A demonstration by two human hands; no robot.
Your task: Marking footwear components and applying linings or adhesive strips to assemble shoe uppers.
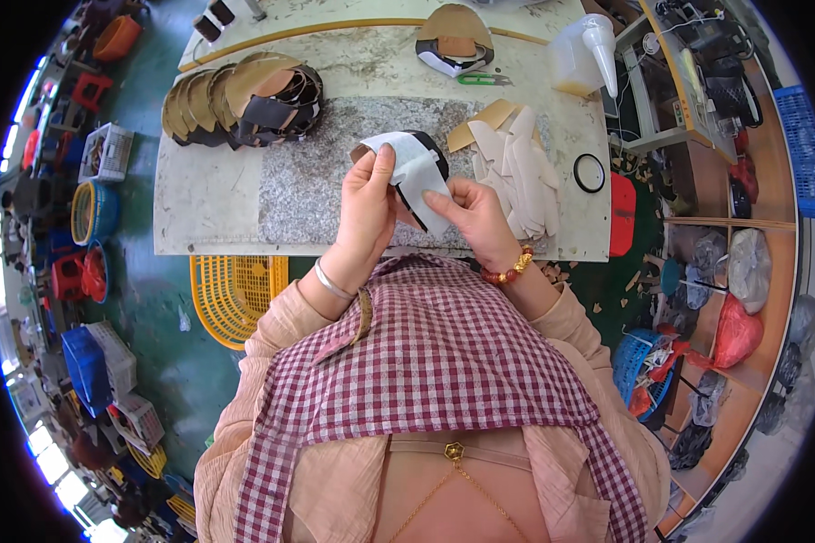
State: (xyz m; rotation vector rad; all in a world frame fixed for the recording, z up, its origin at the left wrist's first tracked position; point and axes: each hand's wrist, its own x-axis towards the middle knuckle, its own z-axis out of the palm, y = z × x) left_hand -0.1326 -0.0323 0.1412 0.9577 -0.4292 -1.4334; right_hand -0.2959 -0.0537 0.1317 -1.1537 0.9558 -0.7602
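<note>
Over the near edge of the worktable (204,217), both hands hold a shoe upper piece (413,172) with a pale whitish face, black edging and a brown corner. My left hand (369,197) pinches its upper left part, thumb on the pale face. Pressed to its lower right is the thumb of my right hand (480,220), with the fingers behind. Right of it lies a loose pile of off-white strips (521,176) with a tan piece beneath. A row of overlapping brown and black upper pieces (244,95) lies at the far left. Another upper piece (455,41) rests at the back.
A translucent bottle with a white nozzle (581,56), a black ring (589,172) and a green cutter (484,80) are on the table. A yellow basket (210,312) stands below its front left. Shelves with bags (749,271) line the right side.
</note>
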